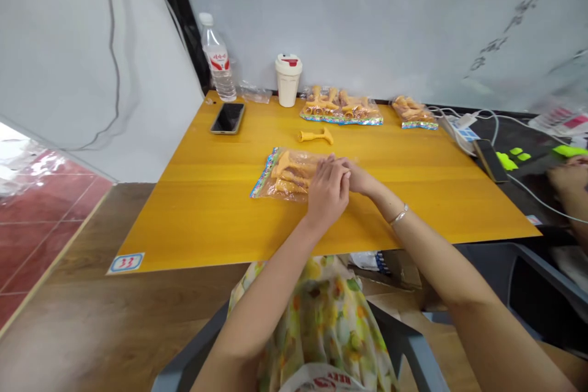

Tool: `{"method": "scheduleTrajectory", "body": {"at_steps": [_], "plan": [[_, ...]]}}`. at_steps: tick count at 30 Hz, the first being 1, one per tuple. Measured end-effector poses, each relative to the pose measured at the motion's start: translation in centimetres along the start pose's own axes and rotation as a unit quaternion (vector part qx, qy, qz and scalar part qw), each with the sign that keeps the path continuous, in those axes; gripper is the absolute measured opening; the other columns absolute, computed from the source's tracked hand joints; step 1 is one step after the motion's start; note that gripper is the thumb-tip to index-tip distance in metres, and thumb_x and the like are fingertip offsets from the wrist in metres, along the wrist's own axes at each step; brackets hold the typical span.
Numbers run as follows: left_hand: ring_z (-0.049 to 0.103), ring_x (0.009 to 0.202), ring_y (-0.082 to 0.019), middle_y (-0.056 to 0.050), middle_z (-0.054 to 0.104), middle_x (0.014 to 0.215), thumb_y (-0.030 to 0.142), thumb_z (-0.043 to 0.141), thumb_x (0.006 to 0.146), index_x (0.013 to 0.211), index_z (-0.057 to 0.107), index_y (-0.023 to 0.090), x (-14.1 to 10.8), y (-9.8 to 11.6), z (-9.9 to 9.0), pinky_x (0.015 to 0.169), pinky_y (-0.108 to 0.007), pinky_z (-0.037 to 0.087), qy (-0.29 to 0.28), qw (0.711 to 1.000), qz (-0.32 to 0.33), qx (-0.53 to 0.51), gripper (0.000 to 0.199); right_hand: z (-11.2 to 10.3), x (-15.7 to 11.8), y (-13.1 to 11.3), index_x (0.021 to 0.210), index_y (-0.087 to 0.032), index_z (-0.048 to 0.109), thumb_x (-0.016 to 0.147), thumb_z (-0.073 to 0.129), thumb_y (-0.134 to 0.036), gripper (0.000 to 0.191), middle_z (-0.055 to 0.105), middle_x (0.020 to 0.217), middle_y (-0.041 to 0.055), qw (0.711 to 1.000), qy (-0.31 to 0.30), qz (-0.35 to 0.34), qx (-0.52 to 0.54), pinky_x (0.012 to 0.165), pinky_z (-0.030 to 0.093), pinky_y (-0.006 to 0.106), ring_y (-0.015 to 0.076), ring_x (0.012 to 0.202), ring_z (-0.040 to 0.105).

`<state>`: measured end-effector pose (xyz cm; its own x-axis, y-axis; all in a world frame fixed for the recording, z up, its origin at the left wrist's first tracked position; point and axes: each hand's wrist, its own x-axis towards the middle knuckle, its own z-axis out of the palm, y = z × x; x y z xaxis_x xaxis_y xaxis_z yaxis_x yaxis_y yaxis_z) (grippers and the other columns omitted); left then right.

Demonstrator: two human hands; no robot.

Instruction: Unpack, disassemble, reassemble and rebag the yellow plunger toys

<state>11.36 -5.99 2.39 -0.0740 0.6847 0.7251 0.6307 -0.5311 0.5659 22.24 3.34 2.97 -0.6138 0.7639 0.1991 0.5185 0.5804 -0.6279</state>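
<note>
My left hand [328,191] and my right hand [357,177] meet on the yellow wooden table [220,214], at the right end of a clear zip bag [285,174]. The bag has a colourful printed edge and holds orange plastic pieces. My fingers hide that end, so I cannot tell whether they grip it. A loose orange plastic piece [315,136] lies just beyond my hands. Farther back are two similar filled bags [341,107] [413,113]. A thin bracelet [399,215] circles my right wrist.
A smartphone [227,118], a water bottle [217,55] and a white lidded cup [288,79] stand at the table's back. A power strip [459,135] with cables sits at the right edge, beside a co-worker's hand [569,174] at a dark neighbouring table [528,196].
</note>
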Motion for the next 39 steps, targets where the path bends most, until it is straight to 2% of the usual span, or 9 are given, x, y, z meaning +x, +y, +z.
{"method": "scheduleTrajectory", "body": {"at_steps": [3, 8, 13, 18, 21, 26, 32, 36, 39], "plan": [[0.065, 0.123, -0.023, -0.009, 0.072, 0.120, 0.017, 0.043, 0.102, 0.096, 0.055, 0.022, 0.1, 0.1, -0.2, 0.116, -0.048, 0.044, -0.026, 1.000, -0.014, 0.008, 0.014, -2.5, 0.0, 0.9, 0.096, -0.019, 0.079, 0.082, 0.071, -0.034, 0.022, 0.080, 0.106, 0.0070, 0.985, -0.078, -0.029, 0.153, 0.101, 0.057, 0.043, 0.0259, 0.106, 0.073], [0.055, 0.137, -0.032, -0.017, 0.067, 0.131, 0.028, 0.049, 0.101, 0.119, 0.060, 0.015, -0.1, 0.1, -0.3, 0.119, -0.053, 0.039, -0.099, 0.988, -0.063, 0.098, 0.024, -3.3, -2.1, 2.0, 0.119, -0.020, 0.075, 0.080, 0.076, -0.045, 0.046, 0.077, 0.121, 0.0084, 0.955, -0.084, 0.058, 0.278, 0.107, 0.051, 0.043, 0.0251, 0.113, 0.070], [0.032, 0.151, -0.048, -0.023, 0.042, 0.161, 0.045, 0.059, 0.096, 0.147, 0.049, 0.012, -0.8, -0.2, 0.5, 0.121, -0.072, 0.022, -0.127, 0.956, -0.138, 0.226, 0.062, -6.1, -2.6, 5.0, 0.094, -0.019, 0.080, 0.081, 0.075, -0.032, 0.019, 0.081, 0.094, 0.0064, 0.956, -0.079, 0.217, 0.181, 0.088, 0.060, 0.041, 0.0216, 0.083, 0.074], [0.035, 0.149, -0.050, -0.027, 0.043, 0.159, 0.053, 0.063, 0.092, 0.149, 0.049, 0.010, -0.8, -0.3, 0.8, 0.117, -0.075, 0.025, -0.122, 0.952, -0.125, 0.253, 0.072, -7.5, 4.4, 5.2, 0.086, -0.016, 0.076, 0.079, 0.068, -0.005, 0.016, 0.078, 0.083, 0.0068, 0.986, 0.105, 0.133, -0.006, 0.102, 0.053, 0.049, 0.0248, 0.091, 0.074], [0.035, 0.149, -0.052, -0.028, 0.042, 0.158, 0.056, 0.060, 0.093, 0.149, 0.049, 0.007, -0.6, -0.3, 0.7, 0.115, -0.078, 0.026, -0.145, 0.938, -0.123, 0.289, 0.075, -5.5, 9.8, 2.6, 0.089, -0.014, 0.074, 0.073, 0.069, 0.005, 0.026, 0.080, 0.091, 0.0019, 0.988, 0.096, 0.100, 0.072, 0.113, 0.045, 0.043, 0.0199, 0.101, 0.073], [0.032, 0.149, -0.055, -0.033, 0.037, 0.159, 0.063, 0.065, 0.088, 0.156, 0.038, 0.004, -0.8, -0.5, 0.9, 0.112, -0.080, 0.026, -0.143, 0.929, -0.124, 0.319, 0.094, -0.9, 14.5, -0.4, 0.069, -0.016, 0.064, 0.071, 0.068, 0.008, 0.025, 0.067, 0.057, -0.0126, 0.978, 0.088, 0.142, 0.129, 0.101, 0.051, 0.027, 0.0066, 0.074, 0.072], [0.030, 0.152, -0.048, -0.032, 0.037, 0.160, 0.061, 0.069, 0.085, 0.154, 0.039, 0.004, -0.9, -0.6, 1.2, 0.120, -0.068, 0.027, -0.156, 0.950, -0.031, 0.270, 0.094, -0.4, 12.6, 1.1, 0.066, -0.013, 0.063, 0.077, 0.069, 0.005, 0.022, 0.062, 0.054, -0.0116, 0.976, 0.077, 0.184, 0.088, 0.102, 0.045, 0.022, 0.0061, 0.085, 0.073], [0.056, 0.129, -0.041, -0.025, 0.061, 0.135, 0.059, 0.068, 0.087, 0.137, 0.056, 0.011, -0.7, 0.4, 1.5, 0.105, -0.054, 0.047, -0.173, 0.957, 0.016, 0.232, 0.071, -5.3, 9.7, 2.5, 0.091, -0.018, 0.071, 0.066, 0.081, 0.000, 0.033, 0.078, 0.091, 0.0015, 0.987, 0.091, 0.129, -0.007, 0.111, 0.045, 0.038, 0.0232, 0.108, 0.070], [0.062, 0.110, -0.037, -0.021, 0.066, 0.116, 0.056, 0.074, 0.084, 0.118, 0.063, 0.013, -0.7, 1.3, 1.7, 0.089, -0.047, 0.052, -0.178, 0.953, -0.007, 0.243, 0.056, -9.1, 5.8, 3.6, 0.115, -0.021, 0.066, 0.077, 0.076, -0.016, 0.040, 0.075, 0.110, 0.0067, 0.981, 0.172, 0.085, -0.026, 0.104, 0.051, 0.042, 0.0234, 0.100, 0.070]]}}
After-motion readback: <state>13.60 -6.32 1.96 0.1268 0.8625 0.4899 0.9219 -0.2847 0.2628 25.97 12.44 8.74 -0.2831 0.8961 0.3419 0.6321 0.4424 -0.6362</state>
